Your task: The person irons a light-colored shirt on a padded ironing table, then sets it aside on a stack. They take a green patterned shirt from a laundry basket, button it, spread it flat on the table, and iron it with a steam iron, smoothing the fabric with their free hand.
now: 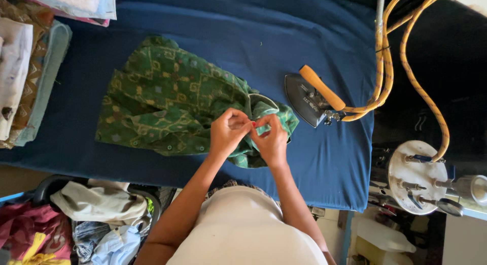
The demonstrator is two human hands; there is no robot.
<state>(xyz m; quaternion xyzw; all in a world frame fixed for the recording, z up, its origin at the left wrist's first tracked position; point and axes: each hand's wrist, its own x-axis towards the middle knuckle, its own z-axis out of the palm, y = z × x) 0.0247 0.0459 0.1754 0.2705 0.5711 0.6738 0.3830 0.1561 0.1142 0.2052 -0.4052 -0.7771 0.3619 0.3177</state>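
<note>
hands meet at the collar end of the green shirt [167, 100], which lies spread on the blue worktop [314, 31]. left hand [228, 133] and right hand [271, 138] each pinch a bit of the cloth near the collar, fingertips almost touching, seemingly working a button there. iron [309, 97] rests just beside the collar, off the shirt, its hose [406, 57] trailing right. folded cloths [25, 67] sit stacked at far left. this fine fingertip work needs the cloth held taut and steady.
</note>
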